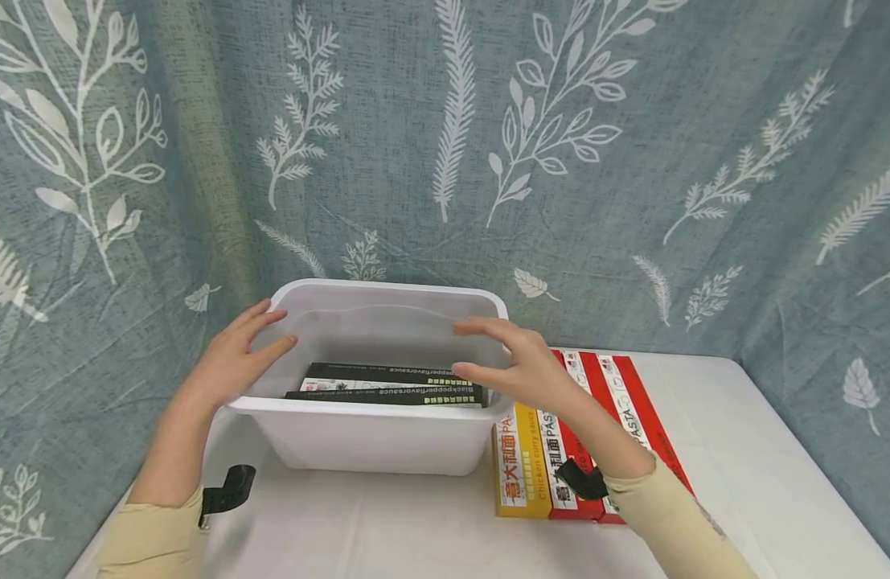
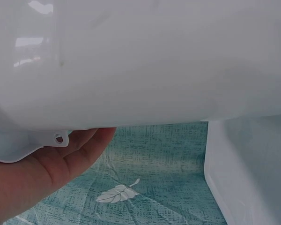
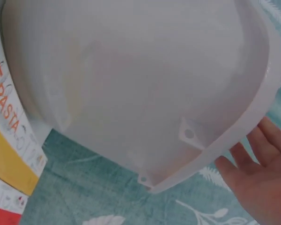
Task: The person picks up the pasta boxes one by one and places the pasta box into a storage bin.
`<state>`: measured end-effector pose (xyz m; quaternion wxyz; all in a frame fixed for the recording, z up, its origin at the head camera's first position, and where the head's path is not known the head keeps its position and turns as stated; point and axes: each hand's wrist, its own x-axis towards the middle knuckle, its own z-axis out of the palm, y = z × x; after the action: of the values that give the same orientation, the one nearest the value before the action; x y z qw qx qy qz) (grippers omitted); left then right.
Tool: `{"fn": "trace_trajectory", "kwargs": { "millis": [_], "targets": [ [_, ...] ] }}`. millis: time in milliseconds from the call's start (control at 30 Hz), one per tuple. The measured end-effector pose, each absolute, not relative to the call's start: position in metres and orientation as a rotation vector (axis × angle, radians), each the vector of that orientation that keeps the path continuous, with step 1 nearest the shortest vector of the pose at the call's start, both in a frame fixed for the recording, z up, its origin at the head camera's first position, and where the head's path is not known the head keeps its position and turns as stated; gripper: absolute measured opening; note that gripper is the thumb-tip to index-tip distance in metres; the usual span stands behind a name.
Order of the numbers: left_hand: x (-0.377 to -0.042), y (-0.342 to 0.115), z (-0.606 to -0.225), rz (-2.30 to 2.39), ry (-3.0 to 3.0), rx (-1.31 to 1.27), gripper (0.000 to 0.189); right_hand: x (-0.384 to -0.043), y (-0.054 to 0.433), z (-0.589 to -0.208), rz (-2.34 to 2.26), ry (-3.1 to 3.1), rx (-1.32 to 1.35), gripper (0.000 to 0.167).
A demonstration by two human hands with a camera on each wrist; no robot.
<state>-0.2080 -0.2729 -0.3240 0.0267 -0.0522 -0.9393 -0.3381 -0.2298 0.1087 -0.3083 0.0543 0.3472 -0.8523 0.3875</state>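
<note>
At the left rim of the white plastic bin (image 1: 375,442), the left hand (image 1: 231,363) spreads wide, thumb apart from fingers; at its right rim the right hand (image 1: 526,366) gapes likewise. Firm contact I cannot tell. Inside the bin: at least 2 Blackpepperflavorsauce boxes (image 1: 387,396); right of it, yellow and red pasta boxes (image 1: 533,482).

From here I see a white bin (image 1: 375,441), black boxes (image 1: 387,396), a yellow box (image 1: 537,474), white-striped red boxes (image 1: 656,422), and a blue-green curtain (image 1: 387,161) patterned with white leaves.
</note>
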Motion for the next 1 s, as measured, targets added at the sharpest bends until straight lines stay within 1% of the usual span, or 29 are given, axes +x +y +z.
{"fn": "trace_trajectory", "kwargs": {
  "millis": [133, 300, 467, 633, 833, 1000],
  "targets": [
    [-0.209, -0.273, -0.323, -1.042, -2.913, -0.158, 0.071, -0.227, 0.119, -0.311, 1.247, -2.596, 0.989, 0.052],
    [-0.209, -0.272, -0.322, -1.038, -2.912, -0.160, 0.071, -0.225, 0.134, -0.314, 1.450, -2.551, 0.941, 0.057],
    [-0.209, -0.272, -0.323, -1.036, -2.907, -0.164, 0.070, -0.220, 0.153, -0.318, 1.586, -2.565, 0.788, 0.062],
    [-0.210, -0.272, -0.324, -1.040, -2.910, -0.163, 0.070, -0.216, 0.177, -0.330, 1.613, -2.617, 0.652, 0.064],
    [-0.210, -0.273, -0.324, -1.049, -2.915, -0.171, 0.070, -0.209, 0.203, -0.340, 1.649, -2.591, 0.586, 0.063],
    [-0.209, -0.273, -0.324, -1.050, -2.917, -0.171, 0.070, -0.202, 0.218, -0.349, 1.620, -2.627, 0.499, 0.065]
  ]
}}
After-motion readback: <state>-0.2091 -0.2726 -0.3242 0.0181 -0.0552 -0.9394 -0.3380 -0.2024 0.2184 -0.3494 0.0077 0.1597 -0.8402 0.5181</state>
